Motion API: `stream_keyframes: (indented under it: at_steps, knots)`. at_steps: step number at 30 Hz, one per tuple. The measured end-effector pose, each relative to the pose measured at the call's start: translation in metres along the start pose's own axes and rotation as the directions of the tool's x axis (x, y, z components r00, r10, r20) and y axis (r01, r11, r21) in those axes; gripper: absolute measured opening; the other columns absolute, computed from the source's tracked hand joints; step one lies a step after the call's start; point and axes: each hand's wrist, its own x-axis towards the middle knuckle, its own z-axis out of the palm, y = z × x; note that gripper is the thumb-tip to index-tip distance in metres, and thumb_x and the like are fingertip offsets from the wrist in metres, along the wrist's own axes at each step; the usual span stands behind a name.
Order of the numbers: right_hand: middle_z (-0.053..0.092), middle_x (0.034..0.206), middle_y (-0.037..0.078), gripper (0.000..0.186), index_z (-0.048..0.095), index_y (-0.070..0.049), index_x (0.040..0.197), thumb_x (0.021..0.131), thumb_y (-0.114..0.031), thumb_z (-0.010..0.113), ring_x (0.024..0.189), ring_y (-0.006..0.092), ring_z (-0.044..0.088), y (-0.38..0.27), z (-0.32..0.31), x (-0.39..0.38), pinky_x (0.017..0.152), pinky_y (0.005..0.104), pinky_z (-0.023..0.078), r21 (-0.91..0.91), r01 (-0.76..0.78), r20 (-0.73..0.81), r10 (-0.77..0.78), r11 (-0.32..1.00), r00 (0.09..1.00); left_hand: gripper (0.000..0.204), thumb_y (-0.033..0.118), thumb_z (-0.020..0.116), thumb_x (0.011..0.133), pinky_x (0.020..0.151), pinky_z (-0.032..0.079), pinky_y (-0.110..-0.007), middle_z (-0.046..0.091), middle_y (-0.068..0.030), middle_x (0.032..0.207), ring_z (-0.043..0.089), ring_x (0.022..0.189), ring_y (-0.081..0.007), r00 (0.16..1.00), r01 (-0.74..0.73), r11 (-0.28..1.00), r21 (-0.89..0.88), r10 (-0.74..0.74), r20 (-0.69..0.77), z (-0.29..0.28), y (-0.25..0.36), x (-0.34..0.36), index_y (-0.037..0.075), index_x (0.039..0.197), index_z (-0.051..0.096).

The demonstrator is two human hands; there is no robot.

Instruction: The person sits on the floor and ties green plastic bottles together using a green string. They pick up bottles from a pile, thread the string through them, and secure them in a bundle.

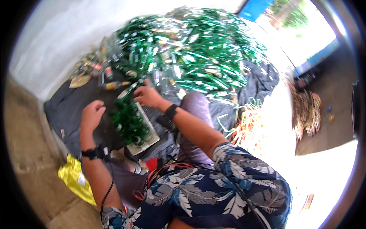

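A heap of curled green plastic pieces (131, 122) lies between my hands, partly on a white board (150, 133). To the left of it, above the dark sheet, my left hand (91, 114) has its fingers drawn together; whatever they hold, if anything, does not show. My right hand (149, 97) is over the far end of the board, thumb and fingers closed. Some green plastic lies right by its fingertips, but blur hides whether it is gripped. Black bands circle both wrists.
A big pile of green and clear plastic bottles and strips (190, 49) fills the far side on a dark sheet (65, 101). Orange and green strands (248, 128) lie at right. A yellow bag (76, 177) sits at left. Behind stands a white wall (68, 34).
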Motion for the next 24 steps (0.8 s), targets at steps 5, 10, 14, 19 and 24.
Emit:
stream_keyframes:
  at_steps: [5,10,14,19,24]
  knots:
    - [0.066,0.076,0.000,0.014,0.067,-0.004,0.104,0.092,-0.008,0.070,0.057,0.0073,0.060,-0.045,-0.055,-0.023,0.047,0.0193,0.047,0.659,-0.131,0.020,0.156,0.741,0.988,0.022,0.011,0.069,0.085,0.075,0.053,-0.033,0.072,-0.0124,0.089,0.069,0.082,-0.0204,0.996,0.086,0.993,-0.084,-0.083,0.030,0.005,-0.001,0.011,-0.001,0.104,0.069]
    - [0.064,0.072,-0.003,0.008,0.067,-0.007,0.101,0.094,-0.006,0.065,0.054,0.0045,0.055,-0.063,-0.143,-0.067,0.045,0.0192,0.044,0.846,0.031,-0.126,0.143,0.533,0.982,0.024,0.010,0.068,0.085,0.076,0.053,-0.032,0.071,-0.0109,0.090,0.068,0.082,-0.0187,0.994,0.105,0.990,-0.096,-0.100,0.051,0.011,-0.019,0.013,-0.002,0.106,0.069]
    - [0.062,0.075,-0.005,0.009,0.067,-0.007,0.103,0.094,-0.008,0.064,0.056,0.0037,0.052,-0.057,-0.220,-0.131,0.047,0.0198,0.041,0.731,0.192,-0.315,0.074,0.655,0.946,0.026,0.011,0.067,0.088,0.076,0.052,-0.030,0.071,-0.0083,0.089,0.066,0.080,-0.0147,0.982,0.173,0.978,-0.119,-0.162,0.096,0.005,-0.021,0.006,-0.003,0.110,0.068]
    - [0.062,0.079,-0.004,0.012,0.068,-0.008,0.105,0.095,-0.015,0.067,0.062,0.0034,0.052,-0.011,-0.281,-0.227,0.052,0.0186,0.040,0.617,0.126,-0.499,0.262,0.777,0.826,0.030,0.012,0.067,0.092,0.078,0.052,-0.027,0.069,-0.0056,0.100,0.063,0.085,-0.0113,0.972,0.226,0.964,-0.141,-0.213,0.099,-0.009,-0.033,0.000,-0.003,0.118,0.065]
    - [0.058,0.072,-0.002,0.010,0.065,-0.009,0.094,0.096,-0.019,0.065,0.056,0.0071,0.052,0.113,-0.296,-0.325,0.049,0.0216,0.039,0.478,-0.176,-0.531,0.442,0.861,0.723,0.033,0.013,0.067,0.093,0.080,0.053,-0.027,0.068,-0.0068,0.106,0.063,0.089,-0.0116,0.966,0.243,0.959,-0.146,-0.226,0.125,-0.011,-0.063,0.005,-0.004,0.121,0.064]
